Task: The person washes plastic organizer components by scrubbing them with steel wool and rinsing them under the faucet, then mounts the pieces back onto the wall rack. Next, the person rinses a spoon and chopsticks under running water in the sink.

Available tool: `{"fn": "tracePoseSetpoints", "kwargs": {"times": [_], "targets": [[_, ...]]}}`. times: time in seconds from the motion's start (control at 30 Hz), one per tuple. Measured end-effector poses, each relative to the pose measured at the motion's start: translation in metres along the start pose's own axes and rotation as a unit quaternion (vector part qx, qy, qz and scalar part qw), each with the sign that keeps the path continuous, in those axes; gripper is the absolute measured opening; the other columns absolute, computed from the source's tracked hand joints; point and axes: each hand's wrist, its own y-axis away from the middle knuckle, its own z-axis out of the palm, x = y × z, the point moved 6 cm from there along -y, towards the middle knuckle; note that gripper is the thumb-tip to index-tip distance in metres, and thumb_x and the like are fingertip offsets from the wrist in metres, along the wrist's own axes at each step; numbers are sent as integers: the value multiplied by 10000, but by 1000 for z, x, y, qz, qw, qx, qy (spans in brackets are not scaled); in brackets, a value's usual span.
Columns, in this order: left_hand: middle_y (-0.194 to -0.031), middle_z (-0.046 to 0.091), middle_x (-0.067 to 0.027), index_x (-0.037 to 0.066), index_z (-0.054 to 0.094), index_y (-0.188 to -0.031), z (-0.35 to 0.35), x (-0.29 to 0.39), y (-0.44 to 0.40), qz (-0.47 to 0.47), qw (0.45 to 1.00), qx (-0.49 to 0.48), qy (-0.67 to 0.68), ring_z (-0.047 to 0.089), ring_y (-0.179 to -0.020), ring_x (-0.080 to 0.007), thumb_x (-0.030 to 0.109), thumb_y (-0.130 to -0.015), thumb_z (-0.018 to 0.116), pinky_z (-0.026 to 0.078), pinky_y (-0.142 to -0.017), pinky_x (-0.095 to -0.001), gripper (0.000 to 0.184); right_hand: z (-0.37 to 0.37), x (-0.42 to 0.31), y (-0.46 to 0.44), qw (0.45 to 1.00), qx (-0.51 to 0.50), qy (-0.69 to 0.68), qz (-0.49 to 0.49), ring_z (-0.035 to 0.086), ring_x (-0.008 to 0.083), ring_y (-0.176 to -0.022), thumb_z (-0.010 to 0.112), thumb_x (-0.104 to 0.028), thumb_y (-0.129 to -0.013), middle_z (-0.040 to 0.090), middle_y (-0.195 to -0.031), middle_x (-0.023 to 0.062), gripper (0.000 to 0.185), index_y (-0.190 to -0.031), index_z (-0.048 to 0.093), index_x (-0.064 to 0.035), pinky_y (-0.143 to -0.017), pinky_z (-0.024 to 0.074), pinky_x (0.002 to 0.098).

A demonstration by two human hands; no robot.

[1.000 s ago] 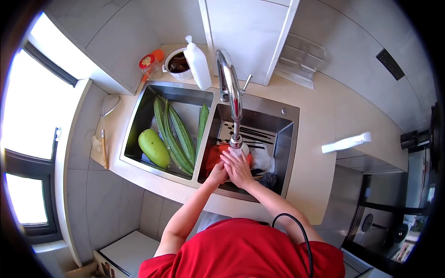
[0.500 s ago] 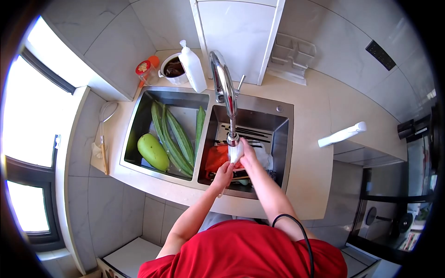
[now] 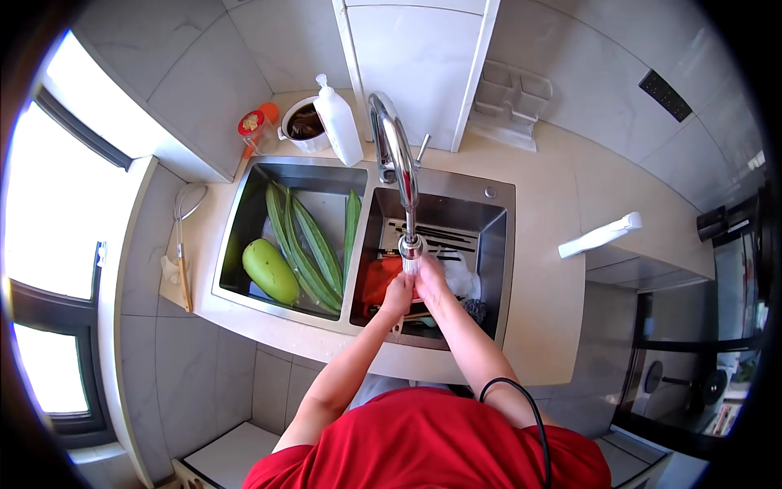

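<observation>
Under the tap (image 3: pixel 411 244), water runs onto my two hands, which are close together over the right basin (image 3: pixel 489 281). My left hand (image 3: pixel 398 295) is closed around a pale, long-handled utensil (image 3: pixel 397 328); the handle's end sticks out below that hand toward me. Against its other end, right beneath the spout, my right hand (image 3: pixel 429 279) is closed. Fingers and water hide the utensil's head, so its kind is unclear. Below the hands lie a red cloth-like item (image 3: pixel 380 277), a white item (image 3: pixel 461 279), a dark scrubber (image 3: pixel 474 310) and several dark chopsticks (image 3: pixel 440 236).
In the left basin (image 3: pixel 236 220) are a green gourd (image 3: pixel 270 271) and several long ridged gourds (image 3: pixel 316 244). Behind it stand a white pump bottle (image 3: pixel 339 126), a pot of dark contents (image 3: pixel 305 126) and a red-lidded jar (image 3: pixel 257 130). A strainer (image 3: pixel 182 244) lies left.
My right hand has shifted slightly down and left, nearer my left hand. The utensil's handle end has swung slightly right and up, and its pale upper part is now more covered.
</observation>
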Motion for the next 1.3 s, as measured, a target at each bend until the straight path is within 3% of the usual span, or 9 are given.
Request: {"fn": "tracePoseSetpoints", "kwargs": {"times": [0.2, 0.37, 0.47, 0.57, 0.67, 0.97, 1.07, 1.17, 1.3], "targets": [[-880, 622, -268, -57, 395, -1163, 9, 35, 34, 50, 944, 76, -316, 620, -820, -413, 103, -873, 411, 497, -711, -498, 331, 7, 0, 14, 966, 21, 258, -24, 634, 208, -671, 622, -128, -828, 643, -847, 83, 223, -1030, 561, -54, -576, 508, 315], [-888, 598, -297, -86, 411, -1155, 28, 6, 28, 183, 941, 83, -271, 591, -838, -435, 114, -869, 439, 456, -770, -499, 350, -11, -32, -7, 750, 175, 552, -318, 621, 423, -815, 559, -213, -862, 638, -835, 237, 257, -1009, 546, -2, -708, 483, 481], [-880, 615, -242, -46, 491, -1106, -1, 43, 40, 94, 970, 36, -219, 602, -837, -382, 237, -891, 540, 472, -749, -435, 359, -35, -35, -38, 843, 111, 521, -76, 630, 334, -675, 497, -374, -887, 634, -733, 204, 440, -857, 633, 44, -561, 495, 408], [-895, 619, -129, 15, 496, -1156, -46, -2, -11, 155, 955, 232, -95, 628, -828, -217, 135, -866, 564, 507, -734, -326, 321, -24, -42, -15, 905, 3, 423, 42, 531, 117, -478, 527, -412, -888, 601, -676, 83, 428, -852, 636, 1, -370, 419, 238], [-976, 582, -97, 35, 451, -1164, -26, 24, -26, 11, 937, -20, 348, 623, -890, -239, 73, -869, 545, 530, -787, -344, 312, -4, -11, 8, 928, -175, 119, 306, 410, 18, -448, 479, -277, -946, 512, -680, 19, 274, -892, 530, -13, -334, 306, 137], [-959, 634, -116, 14, 525, -1142, -18, 15, -59, -59, 935, -104, 333, 637, -799, -255, 38, -873, 498, 523, -697, -364, 272, -28, 17, 34, 887, -216, 145, 382, 404, 15, -447, 462, -184, -949, 516, -729, 37, 153, -936, 505, -38, -324, 281, 130], [-863, 681, -161, 5, 661, -996, -57, 1, -90, 143, 976, 167, -5, 661, -780, -234, 74, -868, 521, 514, -709, -345, 203, -3, -15, 51, 919, -148, 345, 119, 387, 54, -458, 481, -193, -938, 509, -704, 7, 150, -957, 546, -59, -359, 289, 195], [-873, 662, -209, 0, 665, -973, -68, 45, -44, 52, 942, 285, -170, 665, -810, -282, 172, -854, 585, 509, -723, -338, 224, -22, -14, 48, 862, -156, 463, 135, 418, 65, -469, 490, -253, -931, 508, -660, 3, 206, -852, 557, -75, -353, 295, 207], [-1069, 654, -146, 86, 623, -1144, -34, 23, -64, 69, 965, 174, 184, 622, -999, -318, 272, -864, 619, 477, -831, -342, 336, -15, -13, 51, 876, -115, 429, 186, 364, 58, -414, 502, -327, -922, 466, -607, -17, 246, -897, 568, -92, -340, 232, 217]]}}
